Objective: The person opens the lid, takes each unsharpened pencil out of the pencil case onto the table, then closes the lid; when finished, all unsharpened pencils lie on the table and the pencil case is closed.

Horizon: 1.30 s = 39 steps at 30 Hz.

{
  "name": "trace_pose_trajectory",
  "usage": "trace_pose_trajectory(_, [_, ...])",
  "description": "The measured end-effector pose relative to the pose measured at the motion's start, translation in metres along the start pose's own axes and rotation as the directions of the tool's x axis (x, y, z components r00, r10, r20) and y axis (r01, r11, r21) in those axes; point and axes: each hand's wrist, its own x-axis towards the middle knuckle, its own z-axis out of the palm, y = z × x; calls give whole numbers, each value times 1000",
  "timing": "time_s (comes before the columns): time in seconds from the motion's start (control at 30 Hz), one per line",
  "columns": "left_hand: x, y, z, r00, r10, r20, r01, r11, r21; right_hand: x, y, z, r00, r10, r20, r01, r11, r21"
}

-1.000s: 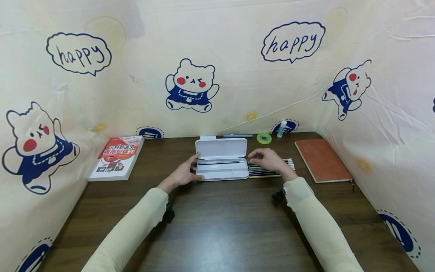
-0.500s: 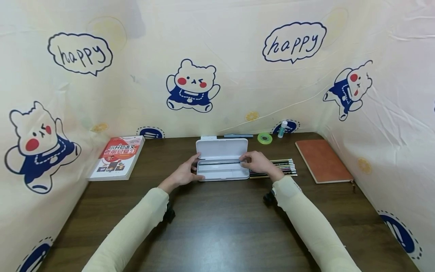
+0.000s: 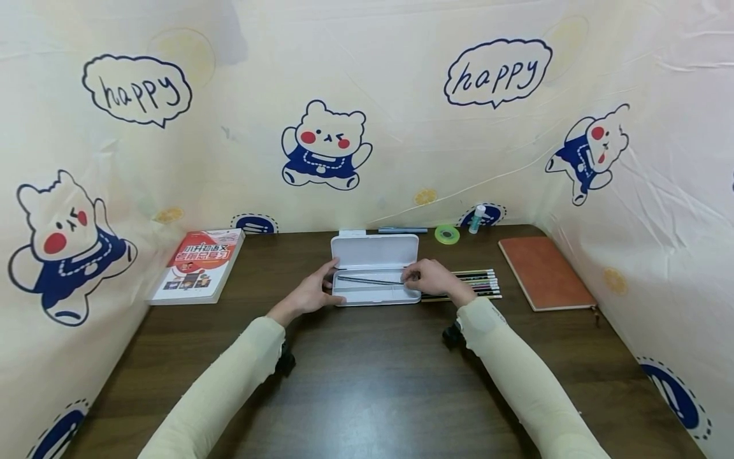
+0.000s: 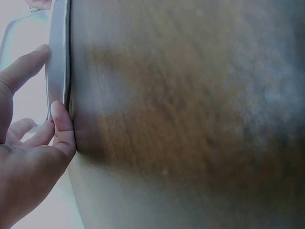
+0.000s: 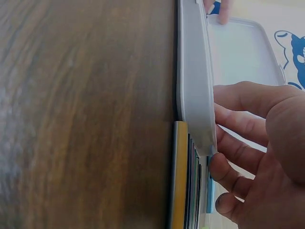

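A white pencil case (image 3: pixel 367 296) stands with its lid up at the middle back of the table. My left hand (image 3: pixel 312 290) grips its left end, thumb at the front corner and fingers by the hinge; in the left wrist view, the fingers (image 4: pixel 61 121) touch its wall. Inside the case lies a dark pencil (image 3: pixel 369 280), slightly slanted. My right hand (image 3: pixel 432 278) reaches over the right end and pinches the pencil's right end, which the fingers hide. In the right wrist view, the right fingertips (image 5: pixel 223 91) are at the case's rim.
Several pencils (image 3: pixel 478 277) lie side by side right of the case, partly under my right hand. Behind are a blue pen (image 3: pixel 401 230), green tape (image 3: pixel 446 234) and a glue stick (image 3: pixel 476 218). A book (image 3: pixel 197 268) lies left, a brown notebook (image 3: pixel 545 271) right.
My right hand has moved left from over the loose pencils to the right end of the case. The pencil's right end has swung toward the front. The left hand has stayed in place.
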Motion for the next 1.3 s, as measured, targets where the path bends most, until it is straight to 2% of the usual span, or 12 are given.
trace_pose_trajectory(0.17, [-2, 3, 0, 1000, -3, 0, 3, 1000, -1, 0, -2, -1, 1000, -9, 30, 9, 1000, -2])
trace_pose_trajectory(0.57, [-2, 2, 3, 1000, -7, -2, 7, 1000, -9, -1, -5, 0, 999, -1, 39, 1, 1000, 12])
trace_pose_trajectory(0.97, [-2, 3, 1, 1000, -9, 2, 9, 1000, 2, -2, -5, 0, 999, 23, -25, -21, 996, 84])
trace_pose_trajectory(1.3, [-3, 3, 1, 1000, -7, 1, 7, 1000, -3, -12, 2, -11, 998, 13, -56, -4, 987, 158])
